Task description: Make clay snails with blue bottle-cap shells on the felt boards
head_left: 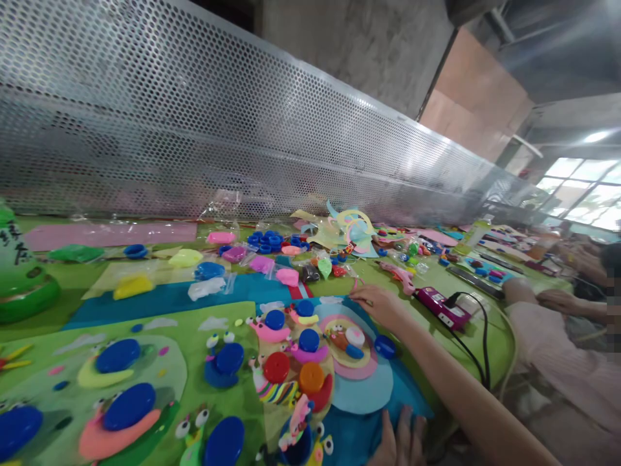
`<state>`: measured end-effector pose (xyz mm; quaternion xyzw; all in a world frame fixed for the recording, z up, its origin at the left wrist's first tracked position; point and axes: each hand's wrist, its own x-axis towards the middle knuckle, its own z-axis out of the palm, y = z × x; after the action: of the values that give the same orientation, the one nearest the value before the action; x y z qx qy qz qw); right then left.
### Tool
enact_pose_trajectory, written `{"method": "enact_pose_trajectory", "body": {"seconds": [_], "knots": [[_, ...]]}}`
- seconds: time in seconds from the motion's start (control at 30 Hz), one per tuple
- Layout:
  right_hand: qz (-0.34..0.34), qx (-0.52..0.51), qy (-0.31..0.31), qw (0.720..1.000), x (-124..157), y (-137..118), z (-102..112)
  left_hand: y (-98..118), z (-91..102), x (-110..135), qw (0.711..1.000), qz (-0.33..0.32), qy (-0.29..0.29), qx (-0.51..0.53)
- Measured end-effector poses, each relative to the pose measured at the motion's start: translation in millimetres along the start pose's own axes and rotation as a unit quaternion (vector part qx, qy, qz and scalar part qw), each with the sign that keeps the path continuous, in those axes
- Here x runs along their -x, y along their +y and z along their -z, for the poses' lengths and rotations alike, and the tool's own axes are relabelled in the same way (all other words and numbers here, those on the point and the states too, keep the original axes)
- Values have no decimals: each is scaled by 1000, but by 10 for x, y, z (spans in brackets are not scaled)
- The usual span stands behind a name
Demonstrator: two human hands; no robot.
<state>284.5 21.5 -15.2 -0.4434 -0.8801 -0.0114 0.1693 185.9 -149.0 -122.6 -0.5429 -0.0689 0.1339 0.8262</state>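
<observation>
My right hand (376, 303) reaches in over the far edge of the craft board, its fingers closed together beside a small pink strip (358, 283). Whether the strip is in the fingers is not clear. At the bottom edge my left hand (398, 440) lies flat with its fingers apart on the blue part of the board (352, 435). Between them sits a round layered paper piece (366, 392) in light blue, pink and tan. On it is a brown and blue clay snail (345, 340) with a white disc. A blue bottle cap (385, 346) lies beside it.
Clay snails with caps, such as a pink one (121, 435), cover the board's left. Clay bags (133, 286), blue caps (266, 241) and paper scraps (347, 230) lie behind. A pink glue gun (398, 275) and purple power strip (442, 308) stand right, near a co-worker's hand (557, 301).
</observation>
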Motion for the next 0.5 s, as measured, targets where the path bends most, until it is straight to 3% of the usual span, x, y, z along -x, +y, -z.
{"method": "enact_pose_trajectory", "body": {"seconds": [0.13, 0.27, 0.5], "knots": [[29, 40, -9, 999, -15, 0, -21, -105, -131, 80, 985, 39, 55, 156], [52, 97, -22, 994, 1, -38, 16, -166, -237, 124, 944, 107, 86, 300], [72, 217, -40, 973, 57, -158, 146, -85, -195, 86, 884, 224, 108, 395]]}}
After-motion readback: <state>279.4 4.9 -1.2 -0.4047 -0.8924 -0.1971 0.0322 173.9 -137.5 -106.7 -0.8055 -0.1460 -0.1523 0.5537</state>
